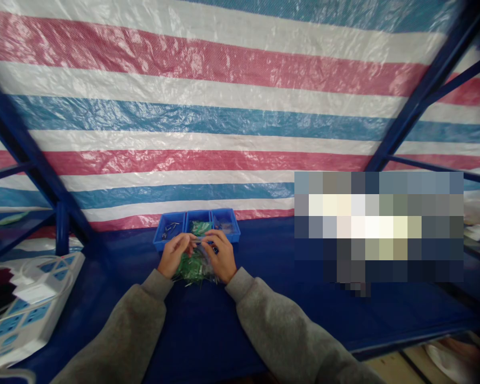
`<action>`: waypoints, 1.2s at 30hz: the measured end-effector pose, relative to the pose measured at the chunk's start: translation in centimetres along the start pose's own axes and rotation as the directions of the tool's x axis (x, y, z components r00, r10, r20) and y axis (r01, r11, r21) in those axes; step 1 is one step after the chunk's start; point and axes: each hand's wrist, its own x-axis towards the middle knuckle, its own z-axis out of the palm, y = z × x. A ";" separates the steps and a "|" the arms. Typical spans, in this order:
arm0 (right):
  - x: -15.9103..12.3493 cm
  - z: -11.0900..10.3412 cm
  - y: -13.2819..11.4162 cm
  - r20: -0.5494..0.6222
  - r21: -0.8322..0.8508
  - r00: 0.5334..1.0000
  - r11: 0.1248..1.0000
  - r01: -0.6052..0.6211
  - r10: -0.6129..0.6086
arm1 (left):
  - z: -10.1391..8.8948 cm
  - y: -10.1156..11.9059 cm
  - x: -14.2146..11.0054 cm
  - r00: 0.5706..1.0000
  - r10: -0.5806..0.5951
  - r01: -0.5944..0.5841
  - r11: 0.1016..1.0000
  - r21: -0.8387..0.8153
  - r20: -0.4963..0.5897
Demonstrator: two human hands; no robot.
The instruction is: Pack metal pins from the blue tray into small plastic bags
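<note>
Far left, near: one white multi-socket power strip point(32, 304) with blue socket panels, white cable point(54, 266) looped alongside, resting on a dark blue desk point(208, 341). Behind it, a dark blue metal shelf frame point(36, 160). Across the far side, a crinkled woven tarpaulin point(184, 128) in red, white and blue stripes.

Centre, near: left hand point(175, 255) emerging from a grey left sleeve point(124, 330), fingers curled narrow, fingertips pinched on a thin pale piece point(196, 240), its exact kind too small to tell. Right hand point(220, 255) emerging from a grey right sleeve point(288, 330), equally narrow, fingertips apparently on the same piece from the other side. Directly beneath both hands, a clear plastic bag of small green parts point(194, 269), just in front of a blue plastic three-compartment tray point(162, 244). Left compartment: small metal pieces point(170, 229). Middle: green items point(200, 228). Right: small contents point(224, 224), unclear.

Far right: pixelated patch point(378, 226), contents hidden.

Handling note: pinch best kept at the fingertips, low over tray and bag, wrists steady, small parts clear of the open desk.
</note>
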 end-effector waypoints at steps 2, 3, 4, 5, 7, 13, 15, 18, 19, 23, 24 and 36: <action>0.0 0.0 0.1 -0.008 -0.019 0.999 0.999 -0.033 0.032 | 0.0 0.0 0.0 1.000 0.028 -0.028 0.998 0.064 0.003; 0.0 0.1 0.2 -0.011 -0.029 0.999 0.999 -0.044 0.044 | 0.0 -0.1 0.0 0.998 0.055 -0.054 0.992 0.110 -0.006; -0.1 0.1 0.2 -0.011 -0.038 0.999 0.998 -0.052 0.051 | 0.0 -0.1 0.0 0.996 0.088 -0.084 0.985 0.153 -0.020; -0.1 0.1 0.3 -0.011 -0.044 0.998 0.997 -0.056 0.056 | -0.1 -0.2 0.0 0.992 0.120 -0.112 0.976 0.187 -0.033; -0.2 0.1 0.2 -0.005 -0.046 0.998 0.997 -0.059 0.059 | -0.1 -0.4 0.0 0.986 0.162 -0.149 0.964 0.219 -0.042; -0.2 0.1 0.0 0.011 -0.026 0.998 0.998 -0.059 0.059 | 0.0 -0.3 -0.1 1.000 0.029 -0.028 0.993 0.115 -0.007; -0.2 0.0 -0.1 0.004 -0.015 0.998 0.998 -0.059 0.059 | 0.1 0.0 -0.2 1.000 -0.003 0.003 0.998 0.069 -0.001; -0.1 -0.2 -0.2 -0.006 0.014 0.999 0.999 -0.047 0.047 | 0.2 0.3 -0.2 0.999 -0.007 0.007 1.000 0.003 -0.039; -0.1 -0.3 -0.2 -0.001 0.018 0.999 0.999 -0.034 0.034 | 0.1 0.4 -0.1 0.998 -0.005 0.005 1.000 -0.015 -0.055; 0.0 -0.2 0.0 0.029 -0.015 0.999 0.999 0.036 -0.036 | 0.1 0.4 0.0 0.998 -0.001 0.000 1.000 -0.005 -0.058; 0.0 -0.1 0.1 0.027 -0.024 0.999 0.999 0.039 -0.038 | 0.1 0.4 0.0 0.999 0.001 0.000 1.000 0.009 -0.054; -0.1 0.1 0.4 -0.018 -0.044 0.998 0.997 -0.063 0.062 | 0.5 0.1 -0.3 0.996 0.078 -0.072 0.988 0.138 -0.037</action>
